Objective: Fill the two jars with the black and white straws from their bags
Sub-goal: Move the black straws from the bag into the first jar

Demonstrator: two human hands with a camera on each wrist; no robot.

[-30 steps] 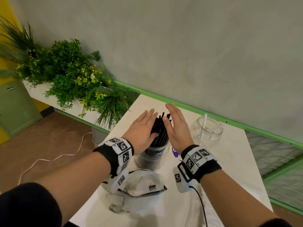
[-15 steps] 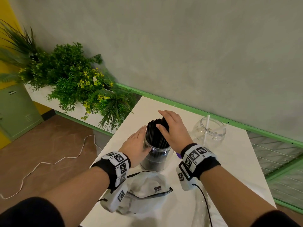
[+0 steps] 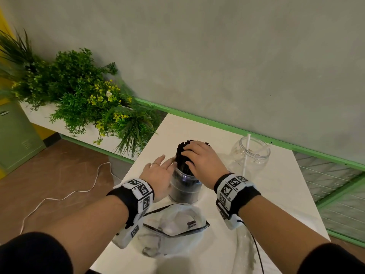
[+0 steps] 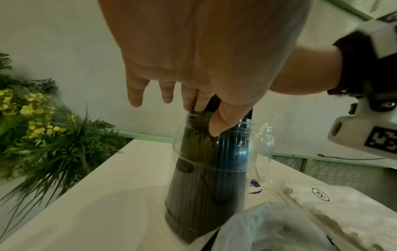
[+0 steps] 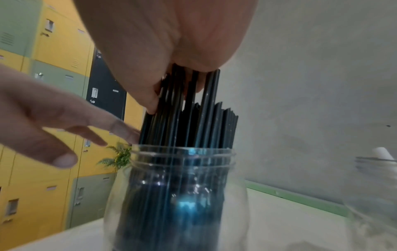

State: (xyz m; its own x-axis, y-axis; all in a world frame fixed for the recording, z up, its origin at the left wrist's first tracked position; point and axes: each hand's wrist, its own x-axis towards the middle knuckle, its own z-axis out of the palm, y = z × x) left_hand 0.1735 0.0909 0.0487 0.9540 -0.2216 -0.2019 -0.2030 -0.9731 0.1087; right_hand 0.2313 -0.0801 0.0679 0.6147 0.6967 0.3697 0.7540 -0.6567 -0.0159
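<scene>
Upright, glossy black straws (image 3: pixel 182 159) pack the jar (image 3: pixel 184 191); right hand (image 3: pixel 201 161) fingers curl over them, left hand (image 3: pixel 158 175) relaxed.

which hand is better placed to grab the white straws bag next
Probably the right hand: the white straws bag and the second jar both lie on its side of the table. The left hand sits beyond the black-straw jar.

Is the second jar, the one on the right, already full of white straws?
No, the clear jar on the right holds only one white straw, while the black straws fill the other jar.
</scene>
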